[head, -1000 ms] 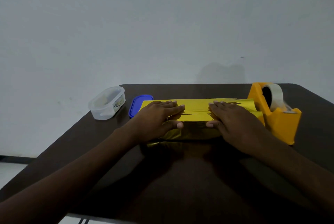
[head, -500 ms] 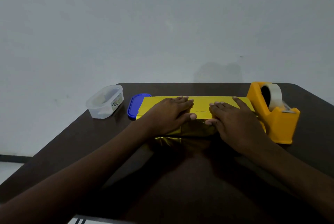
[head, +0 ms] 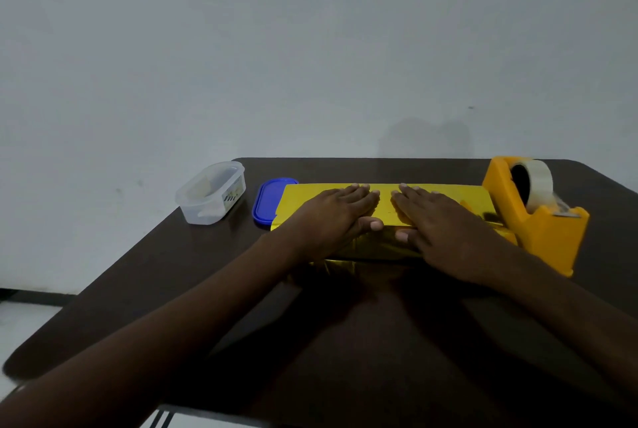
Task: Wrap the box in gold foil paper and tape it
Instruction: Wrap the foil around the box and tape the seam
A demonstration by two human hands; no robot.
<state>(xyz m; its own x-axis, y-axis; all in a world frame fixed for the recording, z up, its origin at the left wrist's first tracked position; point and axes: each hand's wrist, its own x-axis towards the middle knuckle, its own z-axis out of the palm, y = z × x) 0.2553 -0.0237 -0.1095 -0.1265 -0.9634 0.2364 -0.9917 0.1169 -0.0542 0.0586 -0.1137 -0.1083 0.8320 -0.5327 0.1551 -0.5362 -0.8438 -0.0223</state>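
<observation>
A long box covered in gold foil paper (head: pixel 385 208) lies across the middle of the dark table. My left hand (head: pixel 336 218) rests flat on its top, left of centre, thumb hooked over the near edge. My right hand (head: pixel 438 224) lies flat beside it on the right, thumb also on the near side. The fingertips of both hands nearly meet at the far edge. Loose foil (head: pixel 340 267) sticks out along the table under the box's near side. An orange tape dispenser (head: pixel 538 217) with a roll of clear tape stands against the box's right end.
A blue lid (head: pixel 267 201) lies against the box's left end. A clear plastic container (head: pixel 212 191) sits farther left, near the table's left edge. The dark table (head: pixel 345 341) stretches toward me, and a plain wall stands right behind it.
Both hands slid along the top of the foil toward the middle and the far edge, and the foil on top now lies flatter with fewer creases.
</observation>
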